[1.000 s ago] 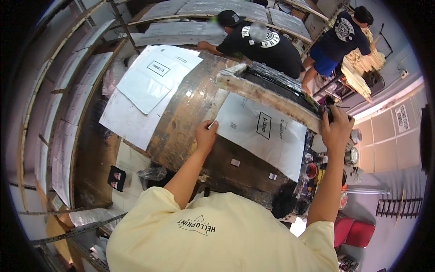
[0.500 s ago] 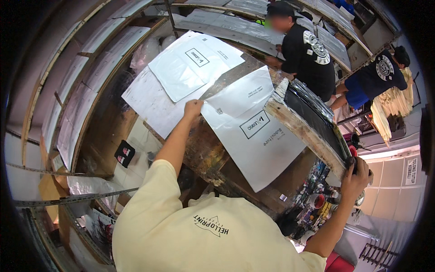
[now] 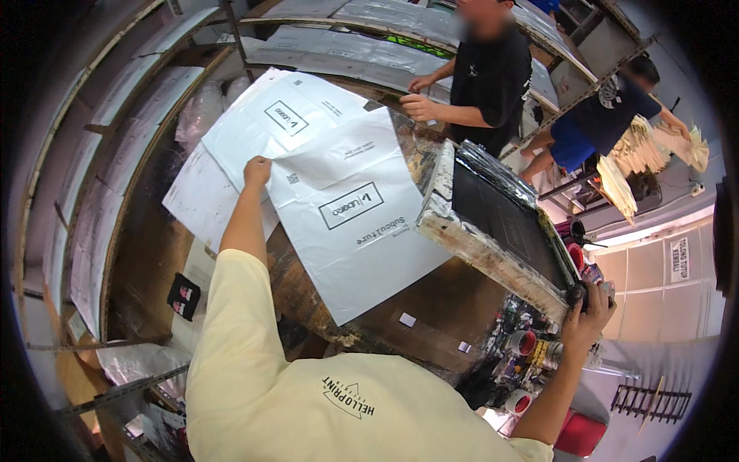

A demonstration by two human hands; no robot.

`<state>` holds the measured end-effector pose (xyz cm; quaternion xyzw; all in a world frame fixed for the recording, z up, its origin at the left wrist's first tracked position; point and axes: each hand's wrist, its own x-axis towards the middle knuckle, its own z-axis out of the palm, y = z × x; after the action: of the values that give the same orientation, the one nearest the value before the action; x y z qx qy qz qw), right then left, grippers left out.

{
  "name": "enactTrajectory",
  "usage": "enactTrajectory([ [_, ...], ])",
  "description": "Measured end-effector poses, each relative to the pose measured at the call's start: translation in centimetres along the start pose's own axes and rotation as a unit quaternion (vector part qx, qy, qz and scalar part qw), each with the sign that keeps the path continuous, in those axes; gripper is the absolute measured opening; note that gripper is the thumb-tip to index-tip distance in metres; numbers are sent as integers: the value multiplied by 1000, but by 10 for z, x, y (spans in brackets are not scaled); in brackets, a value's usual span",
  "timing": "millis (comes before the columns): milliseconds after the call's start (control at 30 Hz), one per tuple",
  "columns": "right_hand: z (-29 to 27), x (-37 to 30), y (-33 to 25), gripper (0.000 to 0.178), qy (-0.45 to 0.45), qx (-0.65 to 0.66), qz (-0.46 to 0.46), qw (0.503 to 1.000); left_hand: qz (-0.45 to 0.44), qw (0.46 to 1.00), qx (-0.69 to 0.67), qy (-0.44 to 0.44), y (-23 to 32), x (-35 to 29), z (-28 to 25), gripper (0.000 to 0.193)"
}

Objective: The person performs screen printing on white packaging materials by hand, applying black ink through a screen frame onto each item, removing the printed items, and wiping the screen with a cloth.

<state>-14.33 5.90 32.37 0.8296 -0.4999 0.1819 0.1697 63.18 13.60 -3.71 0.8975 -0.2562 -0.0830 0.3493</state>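
Room: workshop with long curved shelves [image 3: 115, 154] of pale sheets from 9 to 12 o'clock and a stained brown worktable [image 3: 431, 308] in the middle.
Left hand [image 3: 258, 171]: at about 10 o'clock from the table's middle, arm stretched out from a pale yellow sleeve, fingers closed on the edge of a white plastic mailer bag [image 3: 354, 215].
Held bag: it lies flat on the table with a black boxed mark on its face, one corner reaching toward 6 o'clock; its upper edge overlaps other white bags [image 3: 285, 127] spread toward 11 o'clock.
Right hand [image 3: 586, 312]: at 4 o'clock, wrapped around the lower corner of a printing screen frame [image 3: 493, 223], a firm closed hold.
Frame: worn pale wood with a black mesh face, tilted up off the table, its long edge just beside the held bag's right side; whether they touch, I cannot tell.
Under the right hand: small pots of ink [image 3: 523, 343], red and other colours, at 5 o'clock.
Other people: a person in a black shirt [image 3: 493, 77] at 1 o'clock with hands on the table's far edge; a second person in blue shorts [image 3: 593, 123] at 2 o'clock, beside stacked yellowish bags [image 3: 639, 154].
Table marks: two small white tabs [image 3: 408, 319] on bare wood near 6 o'clock.
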Motion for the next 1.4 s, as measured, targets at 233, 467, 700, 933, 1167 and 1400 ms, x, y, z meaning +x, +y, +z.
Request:
enactTrajectory([
  [233, -8, 1, -14, 41, 0, 10, 0, 1000, 85, 996, 17, 34, -1, -42, -12, 50],
  [467, -8, -4, -14, 37, 4, 21, -2, 1000, 188, 946, 247, -95, -58, -97, -30, 57],
  [700, -1, -1, -2, 34, 46, 11, -23, 999, 180, 954, 238, 24, -45, -114, -49, 24],
  [933, 2, 0, 0, 34, 46, 17, -15, 999, 320, 909, 232, -129, 18, -171, -61, 18],
  [1167, 0, -6, -8, 36, 29, -1, 14, 999, 243, 941, 48, -231, 143, -294, 50, 28],
  [1400, 4, 4, 0, 33, 68, 19, 3, 998, 23, 807, -406, -429, 272, -365, 193, 60],
])
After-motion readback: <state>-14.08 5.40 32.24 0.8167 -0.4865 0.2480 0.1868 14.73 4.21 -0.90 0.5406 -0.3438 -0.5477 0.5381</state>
